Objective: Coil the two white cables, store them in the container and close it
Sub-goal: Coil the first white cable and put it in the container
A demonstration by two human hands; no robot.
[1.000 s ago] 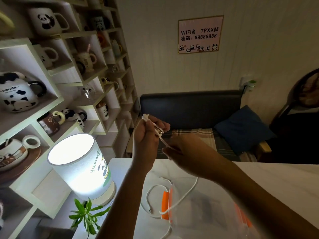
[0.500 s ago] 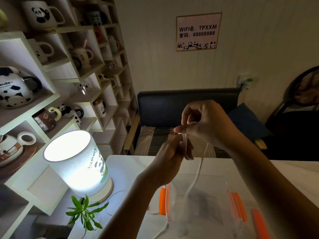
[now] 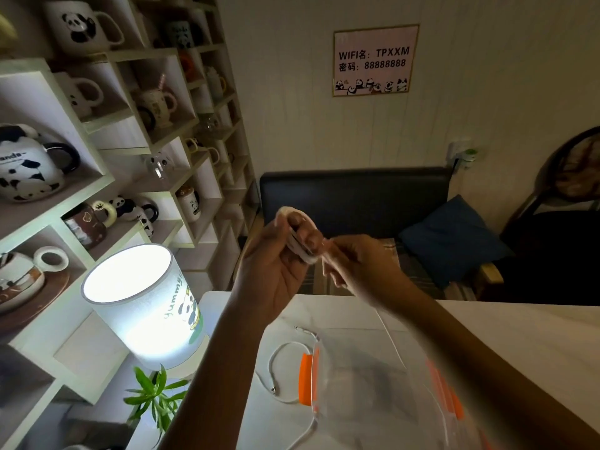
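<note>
Two hands, left (image 3: 276,271) and right (image 3: 360,271). Two white cables: one looped in the hands (image 3: 300,235), one loose on the table (image 3: 282,368). One clear container (image 3: 373,384), one lit lamp (image 3: 146,306), one small plant (image 3: 156,397), one wall sign (image 3: 375,60).

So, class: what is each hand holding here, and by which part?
The left hand holds the coiled loops of a white cable, wrapped around its fingers. The right hand pinches the same cable's loose run beside the coil; its tail hangs toward the container.
</note>
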